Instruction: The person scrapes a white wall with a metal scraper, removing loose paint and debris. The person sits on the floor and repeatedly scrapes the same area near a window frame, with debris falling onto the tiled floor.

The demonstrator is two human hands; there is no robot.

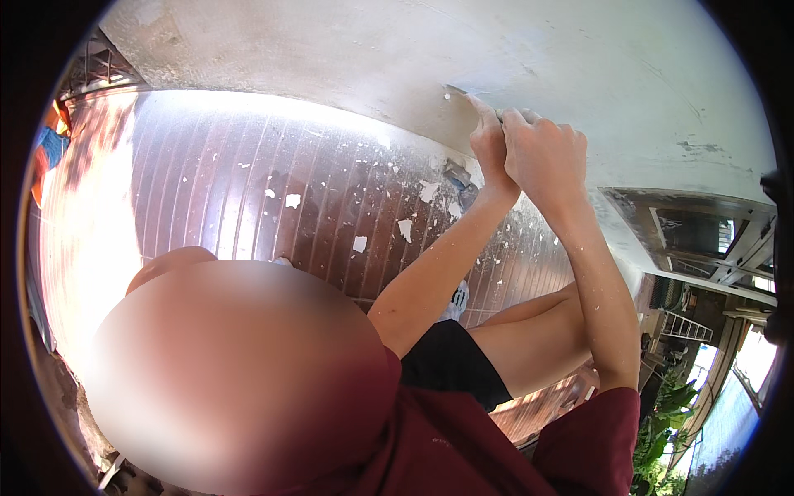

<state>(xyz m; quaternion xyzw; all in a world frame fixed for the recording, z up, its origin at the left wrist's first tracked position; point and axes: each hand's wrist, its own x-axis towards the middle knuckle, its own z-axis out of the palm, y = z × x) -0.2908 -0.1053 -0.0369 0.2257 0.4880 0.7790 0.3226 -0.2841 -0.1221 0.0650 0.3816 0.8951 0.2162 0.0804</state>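
Both hands are raised together against the pale wall [372,56], low down near where it meets the floor. My left hand [492,149] has its index finger stretched towards the wall. Pressed close beside it, my right hand [546,152] is curled into a fist. Between them they grip what looks like a flat scraper [458,90]; only a thin edge shows at the wall, and the fingers hide the rest. Around that edge the wall surface is patchy, beige on one side and whiter on the other. White dust specks dot my forearms.
White paint flakes [360,243] litter the ridged red-brown floor [322,229]. A grey-blue object [459,177] lies by the wall's foot. My shoe [458,301] rests on the floor. A framed window or door [695,229], a ladder [685,327] and plants [664,415] appear at right. A large patch is blurred.
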